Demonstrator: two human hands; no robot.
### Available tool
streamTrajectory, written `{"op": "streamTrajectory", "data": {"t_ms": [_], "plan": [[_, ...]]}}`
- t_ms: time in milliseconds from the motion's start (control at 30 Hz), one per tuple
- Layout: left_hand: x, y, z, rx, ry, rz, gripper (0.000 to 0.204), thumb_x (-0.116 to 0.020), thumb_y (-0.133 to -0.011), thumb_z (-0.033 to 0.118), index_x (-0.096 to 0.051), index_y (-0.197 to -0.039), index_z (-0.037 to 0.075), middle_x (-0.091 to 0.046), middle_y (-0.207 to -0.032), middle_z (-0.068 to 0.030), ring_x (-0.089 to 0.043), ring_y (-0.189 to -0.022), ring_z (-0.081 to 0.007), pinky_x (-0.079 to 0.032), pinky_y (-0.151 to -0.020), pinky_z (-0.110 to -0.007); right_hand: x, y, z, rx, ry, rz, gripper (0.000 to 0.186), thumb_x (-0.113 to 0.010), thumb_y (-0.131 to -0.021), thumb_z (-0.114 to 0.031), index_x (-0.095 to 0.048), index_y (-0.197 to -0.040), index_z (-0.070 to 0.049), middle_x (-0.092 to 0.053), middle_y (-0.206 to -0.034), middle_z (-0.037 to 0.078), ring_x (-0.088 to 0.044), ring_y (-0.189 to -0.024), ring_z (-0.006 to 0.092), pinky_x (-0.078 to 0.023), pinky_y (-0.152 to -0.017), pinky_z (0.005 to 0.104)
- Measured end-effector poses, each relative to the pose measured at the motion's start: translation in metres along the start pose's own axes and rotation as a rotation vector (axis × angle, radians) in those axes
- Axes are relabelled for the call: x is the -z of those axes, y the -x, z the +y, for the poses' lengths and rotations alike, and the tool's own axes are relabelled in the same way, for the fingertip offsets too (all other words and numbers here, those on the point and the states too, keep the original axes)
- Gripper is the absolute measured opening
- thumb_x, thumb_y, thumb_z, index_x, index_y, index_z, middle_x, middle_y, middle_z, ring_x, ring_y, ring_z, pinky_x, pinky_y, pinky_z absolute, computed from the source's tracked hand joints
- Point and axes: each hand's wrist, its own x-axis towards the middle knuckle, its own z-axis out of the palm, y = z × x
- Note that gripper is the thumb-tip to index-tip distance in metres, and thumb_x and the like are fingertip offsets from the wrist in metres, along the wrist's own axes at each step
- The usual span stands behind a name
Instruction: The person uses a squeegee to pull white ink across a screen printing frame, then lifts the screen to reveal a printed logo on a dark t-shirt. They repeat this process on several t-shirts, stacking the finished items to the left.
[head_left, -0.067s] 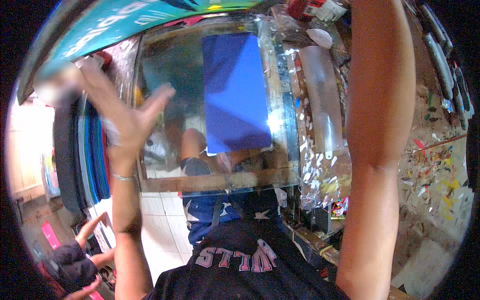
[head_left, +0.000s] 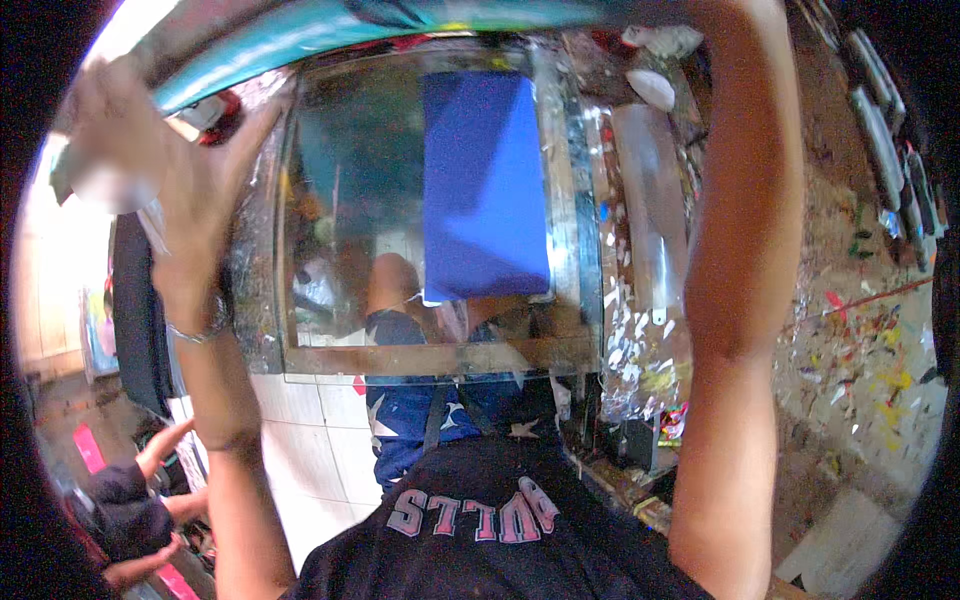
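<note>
My left hand (head_left: 190, 190) is raised at the upper left, thumb stretched out and apart from the blurred fingers. It appears to hold nothing and is nearest the left end of a teal panel (head_left: 330, 45) with a dark edge. My right forearm (head_left: 740, 180) reaches up the right side, and its hand is beyond the top edge, hidden. Between my arms a flat blue rectangular sheet (head_left: 490, 190) lies on a glass-topped board (head_left: 440, 360) with a wooden border. Neither arm touches the sheet.
A long translucent strip (head_left: 650, 190) and a white oval piece (head_left: 652, 90) lie on the paint-spattered bench (head_left: 860, 330) at right. A red and white container (head_left: 215, 112) stands behind my left hand. Another person's arms (head_left: 165, 480) show at the lower left.
My left hand has moved left and away from the glass, its thumb leaving the board's edge. The teal panel shows as a narrower band. My right forearm has shifted slightly left in view.
</note>
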Motion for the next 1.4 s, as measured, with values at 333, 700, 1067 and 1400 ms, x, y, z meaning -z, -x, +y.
{"op": "streamTrajectory", "data": {"t_ms": [333,700,1067,1400], "plan": [[0.016,0.166,0.016,-0.113,0.335,-0.936,0.047,-0.086,-0.067,0.016,-0.056,-0.101,0.002,-0.059,-0.102,-0.0141,-0.060,-0.102,-0.0337,-0.047,-0.088,-0.044,-0.160,0.177,-0.108,-0.051,-0.383,-0.118,0.036,-0.070,-0.084,-0.038,-0.059,-0.094,-0.005,-0.063,-0.083,0.014,-0.063,-0.078,0.0380,-0.051,-0.071,0.0500],[-0.001,0.202,0.023,-0.076,0.397,-0.919,0.048,-0.083,-0.068,0.011,-0.058,-0.106,0.000,-0.058,-0.102,-0.0133,-0.058,-0.100,-0.0321,-0.046,-0.086,-0.043,-0.178,0.161,-0.089,-0.107,-0.588,-0.538,0.027,-0.071,-0.078,-0.008,-0.059,-0.102,-0.005,-0.070,-0.089,0.019,-0.066,-0.090,0.0424,-0.049,-0.073,0.0542],[-0.001,0.192,0.025,-0.035,0.423,-1.006,0.048,-0.085,-0.065,0.010,-0.054,-0.100,0.003,-0.056,-0.098,-0.0128,-0.056,-0.095,-0.0320,-0.044,-0.084,-0.043,-0.227,0.177,-0.104,-0.068,-0.280,-0.047,0.014,-0.059,-0.086,-0.006,-0.063,-0.098,-0.012,-0.065,-0.091,0.008,-0.064,-0.087,0.0291,-0.052,-0.077,0.0418],[-0.001,0.191,0.024,-0.008,0.448,-1.029,0.042,-0.081,-0.065,0.009,-0.054,-0.097,0.003,-0.054,-0.095,-0.0122,-0.055,-0.093,-0.0311,-0.042,-0.082,-0.042,-0.253,0.055,-0.025,-0.104,-0.368,-0.180,0.024,-0.058,-0.085,-0.009,-0.067,-0.107,-0.012,-0.073,-0.093,0.020,-0.071,-0.090,0.0411,-0.056,-0.076,0.0528]]}}
